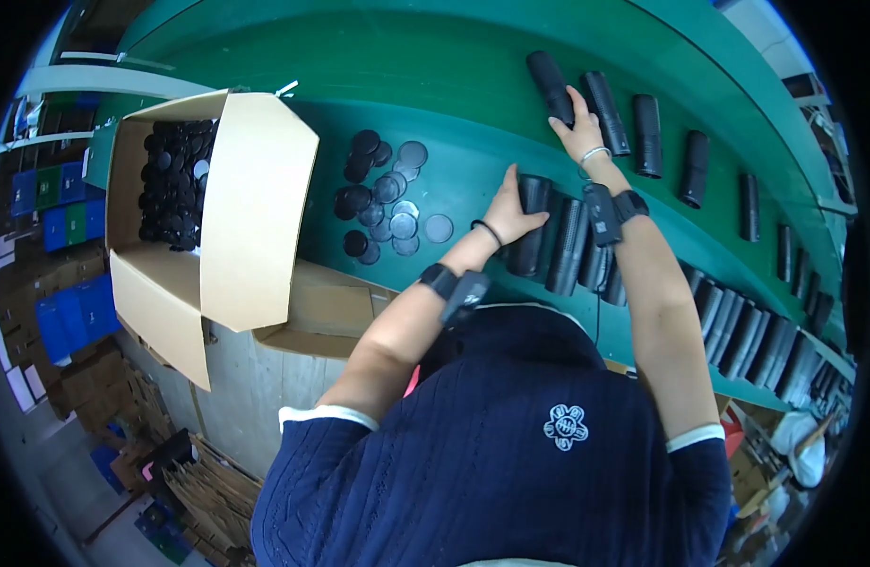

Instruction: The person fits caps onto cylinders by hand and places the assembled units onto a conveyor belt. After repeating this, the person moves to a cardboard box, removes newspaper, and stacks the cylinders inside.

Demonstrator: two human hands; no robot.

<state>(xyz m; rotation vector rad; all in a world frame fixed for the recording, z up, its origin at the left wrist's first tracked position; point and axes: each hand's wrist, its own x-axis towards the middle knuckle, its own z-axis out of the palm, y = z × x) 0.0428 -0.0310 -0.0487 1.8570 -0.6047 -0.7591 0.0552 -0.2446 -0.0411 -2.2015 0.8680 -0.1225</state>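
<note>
My right hand (580, 130) is closed round the lower end of a black ribbed tube (548, 77) on the far strip of the green surface. Closer to me, my left hand (512, 215) grips the side of another black tube (531, 248), with one digit laid across it and another stretched along its left edge. Beside that tube lies a similar one (567, 248), first in a row of several that runs partly hidden under my right forearm. Left of my left hand, loose black discs (404, 225) are spread and partly stacked on the green surface.
An open cardboard box (260, 198) full of black discs (177, 184) stands at the left, flaps folded outward. More black tubes (647, 137) lie spaced along the far green strip (435, 57). A dense row of tubes (751, 345) sits at the right. Flattened cardboard (213, 491) leans below left.
</note>
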